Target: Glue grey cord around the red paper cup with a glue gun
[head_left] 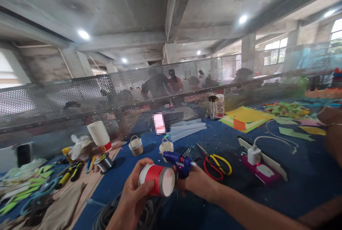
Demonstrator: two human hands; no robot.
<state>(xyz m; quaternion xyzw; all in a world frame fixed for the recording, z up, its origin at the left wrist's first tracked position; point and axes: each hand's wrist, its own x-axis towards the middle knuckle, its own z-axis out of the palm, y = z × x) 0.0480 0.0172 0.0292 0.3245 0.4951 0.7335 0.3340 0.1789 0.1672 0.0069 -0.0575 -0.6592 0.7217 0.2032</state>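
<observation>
My left hand [135,189] is wrapped round a red and white paper cup [154,179], tipped on its side with the white round end facing right. A grey band, perhaps cord, circles the cup near that end. My right hand [199,183] grips a blue hot glue gun [182,163] just right of the cup. Its nozzle points up and left, above the cup. Beyond the hands stand two small handled baskets, one brown and cream [136,147] and one cream [166,147], the latter partly behind the glue gun. Scissors [217,165] with red and yellow handles lie right of my right hand.
A coil of grey cord [112,215] lies below my left hand. To the left are stacked paper cups [98,134], a wire spool [104,164] and tools. A purple power strip [260,169], coloured paper [245,116] and a perforated screen [128,98] stand right and behind.
</observation>
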